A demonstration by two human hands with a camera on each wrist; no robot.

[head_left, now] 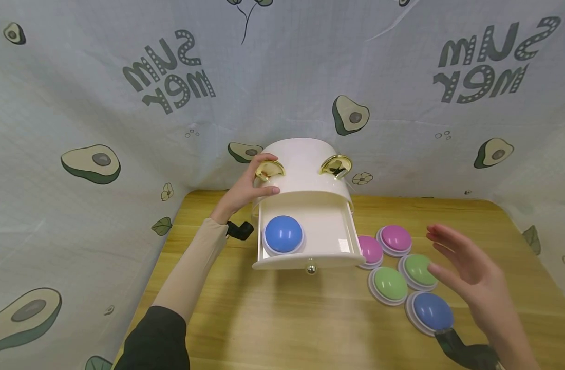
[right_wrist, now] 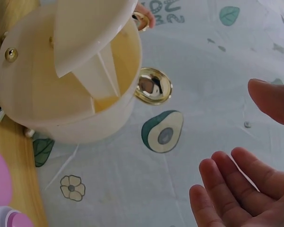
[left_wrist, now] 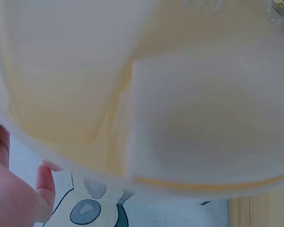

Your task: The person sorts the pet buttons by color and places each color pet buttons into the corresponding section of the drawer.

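A white rounded drawer box [head_left: 305, 164] with two gold ear-like discs stands at the table's back, its drawer [head_left: 331, 226] pulled out. Inside the drawer's left side sits a blue dome-topped button [head_left: 283, 234] on a white base. My left hand [head_left: 252, 182] holds the box around the left gold ear [head_left: 269, 170], thumb on the front. My right hand [head_left: 472, 272] hovers at the right, fingers loosely extended, with nothing in it. Below and left of it are two green buttons, one being the nearer green button [head_left: 390, 284], and another blue button [head_left: 433, 311].
Two pink buttons, including the farther pink button [head_left: 396, 238], lie right of the drawer. A gold knob [head_left: 311, 269] sticks out from the drawer front. Behind the wooden table [head_left: 282, 318] hangs a pale cloth [head_left: 282, 77] printed with avocados.
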